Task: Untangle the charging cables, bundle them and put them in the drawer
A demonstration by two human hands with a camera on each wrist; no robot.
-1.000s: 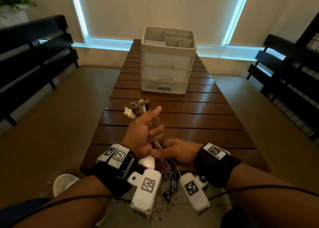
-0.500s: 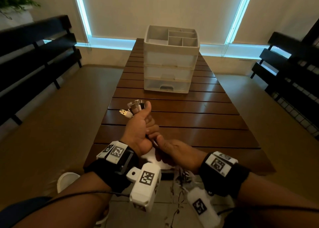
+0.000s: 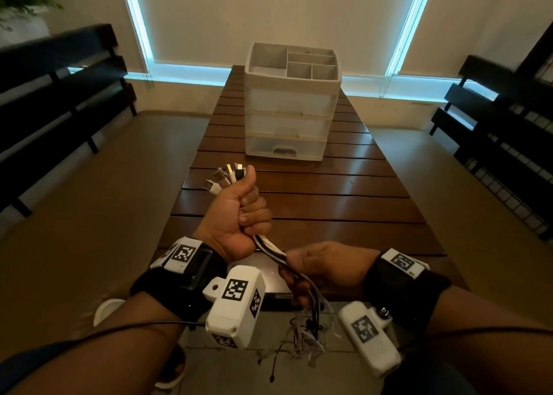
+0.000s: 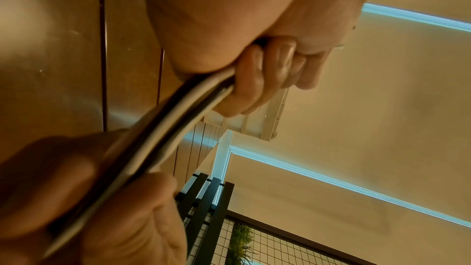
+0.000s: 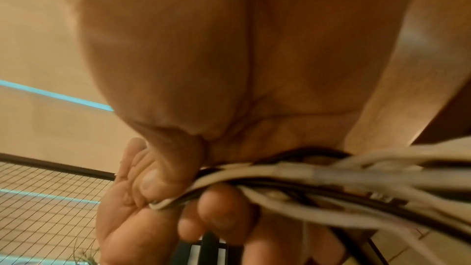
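A bunch of white and black charging cables (image 3: 269,249) runs between my two hands above the near end of the wooden table (image 3: 329,197). My left hand (image 3: 239,215) grips the bunch in a fist, with several USB plugs (image 3: 227,174) fanning out above the thumb. My right hand (image 3: 317,267) holds the same cables (image 5: 293,174) lower down, fingers curled round them. Their loose ends (image 3: 308,332) dangle tangled below the table edge. The cables (image 4: 163,128) leave my left fist toward the right hand. A white three-drawer unit (image 3: 290,119) stands further along the table, drawers closed.
Dark slatted benches (image 3: 59,95) line the left side and the right side (image 3: 493,125). A dark flat device (image 3: 275,281) lies at the table's near edge under my hands. A potted plant (image 3: 21,2) sits at far left. A wire grid panel (image 5: 51,198) stands at right.
My left fist has risen and moved toward the drawer unit with the plugs. My right hand has slid down the cables, away from the left fist, so a stretch of cable shows between them.
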